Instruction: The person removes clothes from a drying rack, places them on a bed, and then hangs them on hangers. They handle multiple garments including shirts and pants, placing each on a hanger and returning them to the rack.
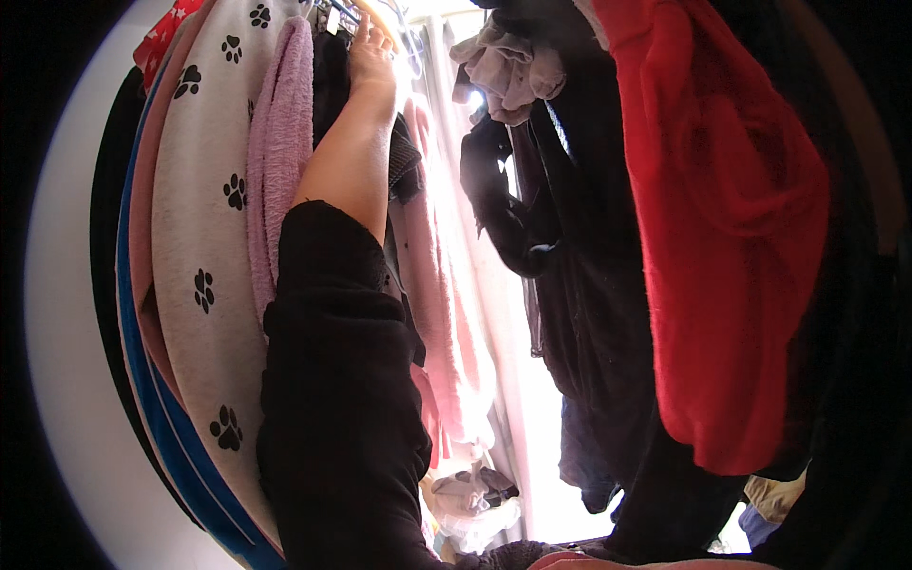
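Note:
My left hand (371,53) is raised at the top centre, among the hangers, with its bare forearm and black sleeve below. Its fingers are at a pale curved hanger (385,20); whether they close around it cannot be told. Left of the arm hang a fuzzy lilac garment (281,142) and a light grey cloth with black paw prints (203,235). Just right of the arm hangs a pink garment (445,320). My right hand is out of view. On the right side hang a red garment (719,249) and dark garments (591,285).
A blue garment with pale stripes (182,456) hangs at the left, beside a white wall (71,320). A bunched greyish cloth (513,71) is at the upper right of centre. Low in the middle lies a bundle of whitish fabric (474,509). Bright light comes through between the garments.

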Available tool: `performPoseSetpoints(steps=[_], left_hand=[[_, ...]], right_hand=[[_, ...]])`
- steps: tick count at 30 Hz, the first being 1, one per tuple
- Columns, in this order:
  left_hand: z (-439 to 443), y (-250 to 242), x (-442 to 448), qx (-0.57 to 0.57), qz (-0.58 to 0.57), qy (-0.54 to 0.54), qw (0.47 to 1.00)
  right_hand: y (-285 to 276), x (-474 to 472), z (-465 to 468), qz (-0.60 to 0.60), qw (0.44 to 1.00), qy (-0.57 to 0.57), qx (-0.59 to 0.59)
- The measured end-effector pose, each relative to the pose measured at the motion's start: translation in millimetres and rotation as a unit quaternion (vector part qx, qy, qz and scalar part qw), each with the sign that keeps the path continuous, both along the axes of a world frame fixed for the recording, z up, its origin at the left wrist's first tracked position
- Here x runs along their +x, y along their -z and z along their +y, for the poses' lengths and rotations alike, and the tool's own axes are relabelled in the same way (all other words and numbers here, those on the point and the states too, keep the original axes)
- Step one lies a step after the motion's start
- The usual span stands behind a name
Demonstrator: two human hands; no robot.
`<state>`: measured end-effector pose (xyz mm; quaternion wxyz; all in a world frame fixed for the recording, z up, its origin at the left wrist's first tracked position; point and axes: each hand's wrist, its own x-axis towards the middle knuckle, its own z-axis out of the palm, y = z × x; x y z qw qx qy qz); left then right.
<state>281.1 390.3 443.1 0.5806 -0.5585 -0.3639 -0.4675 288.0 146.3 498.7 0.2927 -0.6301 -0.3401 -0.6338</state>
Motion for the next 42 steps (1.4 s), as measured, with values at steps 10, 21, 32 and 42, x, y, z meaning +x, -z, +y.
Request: performPoseSetpoints(steps=[10,21,32,42], left_hand=[[71.2,-69.7,74.2,0.068,-0.065,0.182,0.979],[54.8,-37.0,56.3,-0.001,0.009,0.065,0.998],[-14.7,43.4,-3.1,-0.083,0.013,0.105,0.991],[-49.7,113.8,-57.4,0.049,0.064,0.338,0.938]], right_hand=[[-12.7,5.5,13.5,-0.004,1.000,0.009,0.003],[-21.4,12.8,13.0,-0.010,0.999,-0.024,0.020],[-18.3,16.5,11.4,-0.013,0.999,-0.045,0.025],[-19.2,13.0,12.5,-0.041,0.995,-0.086,0.030]])
